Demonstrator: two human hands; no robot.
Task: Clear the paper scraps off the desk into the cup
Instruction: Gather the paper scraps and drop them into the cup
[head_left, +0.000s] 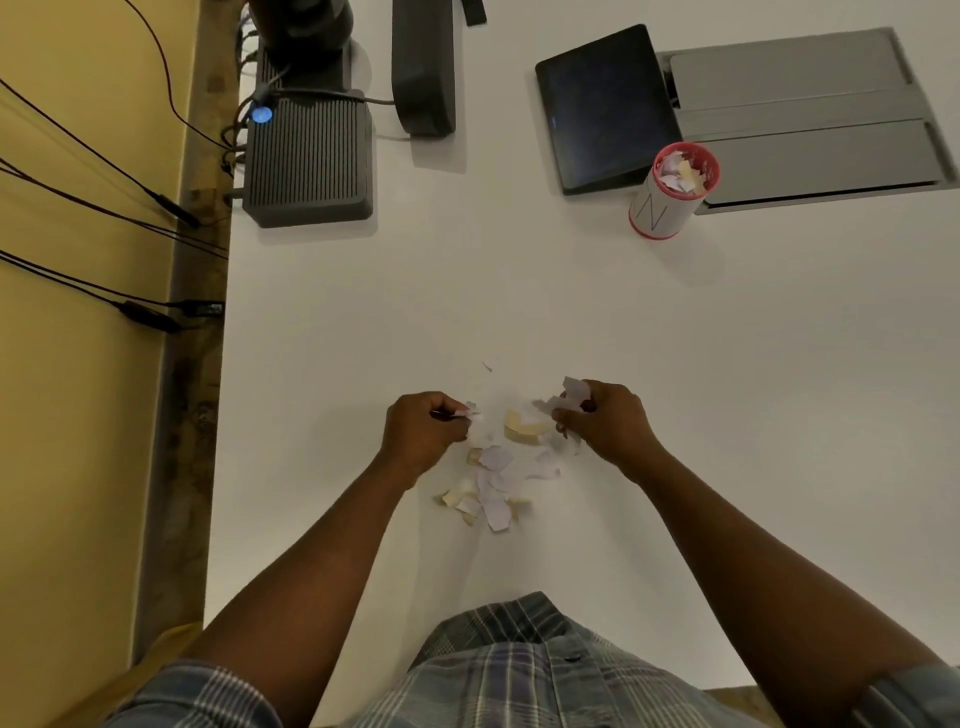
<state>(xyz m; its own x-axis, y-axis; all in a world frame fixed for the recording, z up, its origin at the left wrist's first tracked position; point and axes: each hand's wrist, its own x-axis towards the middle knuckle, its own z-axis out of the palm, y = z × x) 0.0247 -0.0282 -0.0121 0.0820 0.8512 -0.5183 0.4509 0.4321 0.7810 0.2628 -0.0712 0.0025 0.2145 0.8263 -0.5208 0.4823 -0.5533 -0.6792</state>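
A: Where are the paper scraps?

B: In a loose pile on the white desk, between the two hands. The pile runs lengthwise from near the person's body out toward the far edge. White and tan pieces, overlapping, too many to count exactly.

A: And the hands?

B: Two. The left hand is curled closed on a white scrap at the pile's far left. The right hand is closed on several pale scraps, some sticking up past the fingers.

A: The cup?

B: One red-rimmed cup, upright, mouth facing up, well apart from the pile at far right, just beside a dark tablet. Scraps fill it to the rim.
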